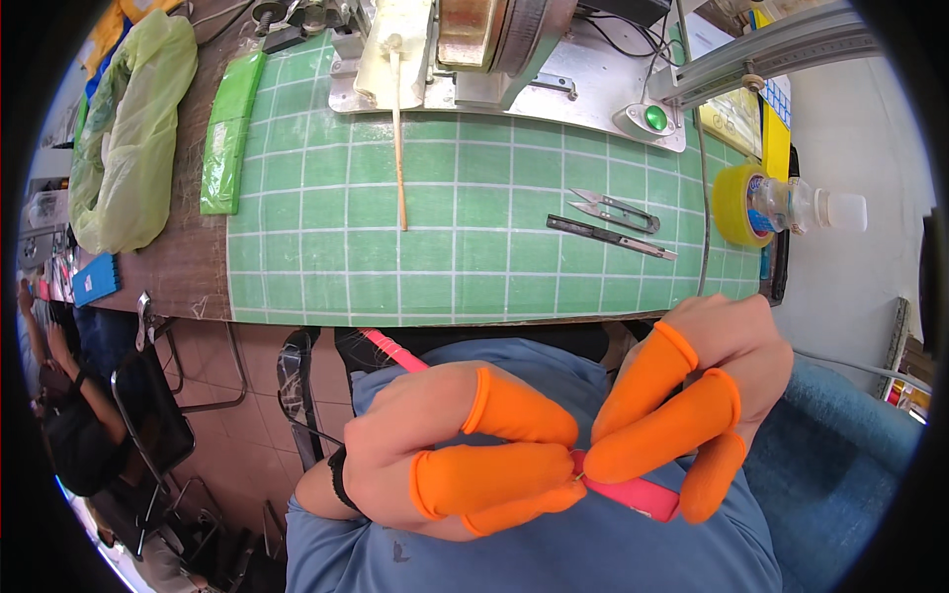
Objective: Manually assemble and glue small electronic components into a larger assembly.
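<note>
Close in front of my blue top, both hands wear orange rubber finger cots and meet at the fingertips. My left hand (465, 450) pinches at the left end of a flat pink piece (641, 498); a small thin yellowish bit shows at the pinch. Closed on the same pink piece is my right hand (682, 405), its fingers bent over the top of it. A slim pink rod (392, 349) sticks out behind my left wrist towards the table edge; whether it joins the pink piece is hidden. What kind of thing the pink piece is, I cannot tell.
On the green gridded mat (326, 267) lie thread snips (618, 211), a utility knife (611, 237) and a wooden stick (400, 168). Behind stands a metal machine (494, 40) with a green button (655, 119). Yellow tape (732, 205), a bottle (803, 208) and a plastic bag (138, 138) flank it.
</note>
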Tool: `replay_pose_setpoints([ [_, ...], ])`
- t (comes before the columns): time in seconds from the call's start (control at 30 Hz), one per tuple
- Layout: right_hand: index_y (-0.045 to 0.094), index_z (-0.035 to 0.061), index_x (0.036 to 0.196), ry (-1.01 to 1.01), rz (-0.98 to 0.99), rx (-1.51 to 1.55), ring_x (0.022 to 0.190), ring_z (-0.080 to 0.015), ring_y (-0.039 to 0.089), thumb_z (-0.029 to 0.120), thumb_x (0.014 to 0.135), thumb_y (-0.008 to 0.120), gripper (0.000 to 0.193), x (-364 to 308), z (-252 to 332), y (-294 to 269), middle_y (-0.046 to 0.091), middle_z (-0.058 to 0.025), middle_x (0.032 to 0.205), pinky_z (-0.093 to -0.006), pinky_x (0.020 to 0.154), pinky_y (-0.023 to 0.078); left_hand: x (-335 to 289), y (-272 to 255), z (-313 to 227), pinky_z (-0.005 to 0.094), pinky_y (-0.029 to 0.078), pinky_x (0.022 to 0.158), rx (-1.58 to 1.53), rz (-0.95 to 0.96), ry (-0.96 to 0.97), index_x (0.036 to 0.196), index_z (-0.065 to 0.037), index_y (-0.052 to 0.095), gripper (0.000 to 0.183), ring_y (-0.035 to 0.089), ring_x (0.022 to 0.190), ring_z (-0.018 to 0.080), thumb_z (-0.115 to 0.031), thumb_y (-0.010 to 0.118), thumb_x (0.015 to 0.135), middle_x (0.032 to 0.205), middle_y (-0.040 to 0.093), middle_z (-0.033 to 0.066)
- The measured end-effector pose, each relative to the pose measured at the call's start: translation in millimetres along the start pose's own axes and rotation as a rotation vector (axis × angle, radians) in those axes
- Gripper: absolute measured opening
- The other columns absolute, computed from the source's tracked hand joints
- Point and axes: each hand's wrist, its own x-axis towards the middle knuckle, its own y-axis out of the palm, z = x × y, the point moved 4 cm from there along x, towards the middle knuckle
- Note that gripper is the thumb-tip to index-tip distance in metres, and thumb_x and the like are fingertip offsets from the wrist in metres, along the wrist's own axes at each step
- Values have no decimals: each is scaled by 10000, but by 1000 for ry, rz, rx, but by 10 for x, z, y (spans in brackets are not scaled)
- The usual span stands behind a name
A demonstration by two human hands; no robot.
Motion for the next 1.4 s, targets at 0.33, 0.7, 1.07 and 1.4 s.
replay_pose_setpoints([
  [0.33,778,-85,1075,-66,-25,-117,705,-273,744,288,827,902,464,34,-23,80,737,-253,943,-315,616,622,-17,-20,54,309,562,550,-18,-26,28,921,47,727,227,688,638,245,-3,881,762,836,713,196],
  [0.7,746,-86,888,-80,-211,163,758,-287,755,139,777,912,301,85,-169,-19,739,-264,929,-333,704,656,-54,-50,33,303,583,596,-55,-16,-5,970,40,741,259,704,719,230,40,877,750,918,713,184],
  [1.07,782,-84,954,129,-36,105,690,-228,739,-4,793,880,205,236,-120,1,737,-188,854,-275,581,581,-64,-35,10,327,609,587,-4,-29,143,927,97,746,303,715,664,294,44,884,664,882,698,219],
  [1.4,759,-55,917,349,184,-98,617,-226,665,-9,821,847,138,419,59,-16,713,-140,836,-267,515,496,-97,45,-33,323,603,541,78,-182,97,883,84,748,289,710,621,281,52,875,625,813,701,206],
])
